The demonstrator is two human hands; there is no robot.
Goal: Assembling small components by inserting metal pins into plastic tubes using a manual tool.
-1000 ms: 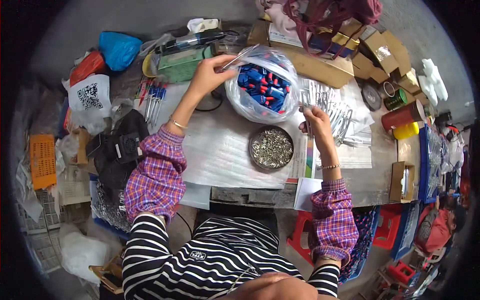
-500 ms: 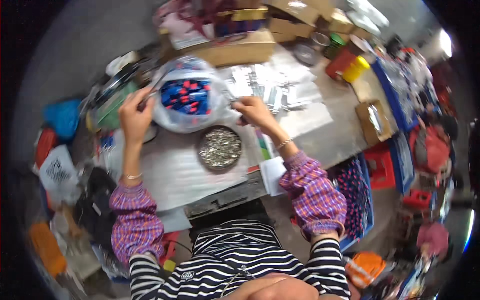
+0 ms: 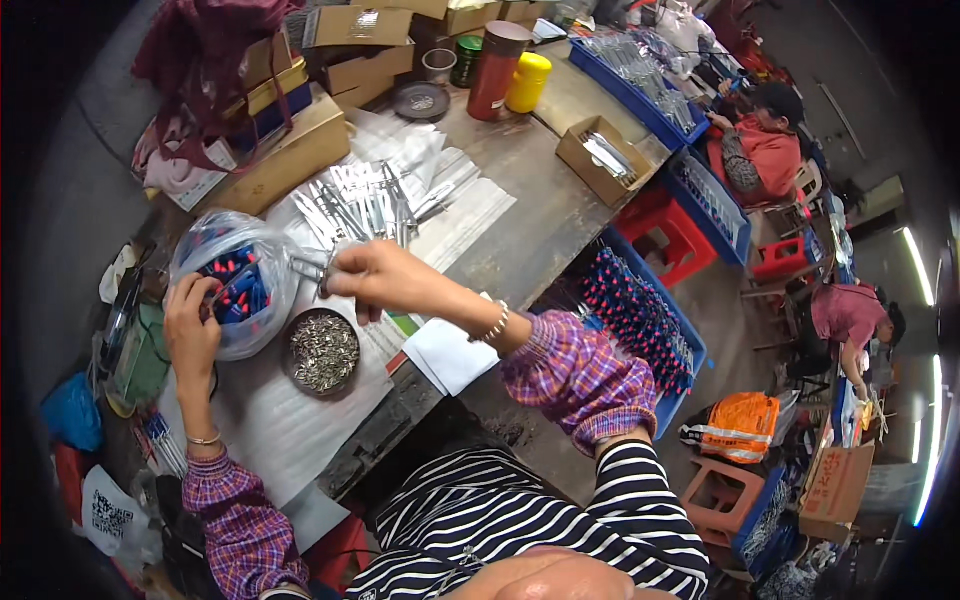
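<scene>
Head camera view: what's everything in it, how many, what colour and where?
Table: one, grey, centre
Plastic bag: one, clear, table's left
Chunky pieces: many, blue and red, bagged
Round dish: one, dark, beside the bag
Small metal pieces: many, silver, in the dish
Slim metal pieces: many, silver, on white sheets
Canister: one, dark red, table's far side
Jar: one, yellow, beside the canister
Open carton: one, brown, table's right
Cloth bag: one, maroon, upper left
Bins: several, blue, right
Stools: several, red, right
Sack: one, orange, floor at right
Co-workers: two, reddish tops, right
Edge clutter: uncountable, mixed
Sleeves: two, purple checked, forearms
Left hand: one, bare, at the bag's mouth
Right hand: one, bare, on a silver tool
</scene>
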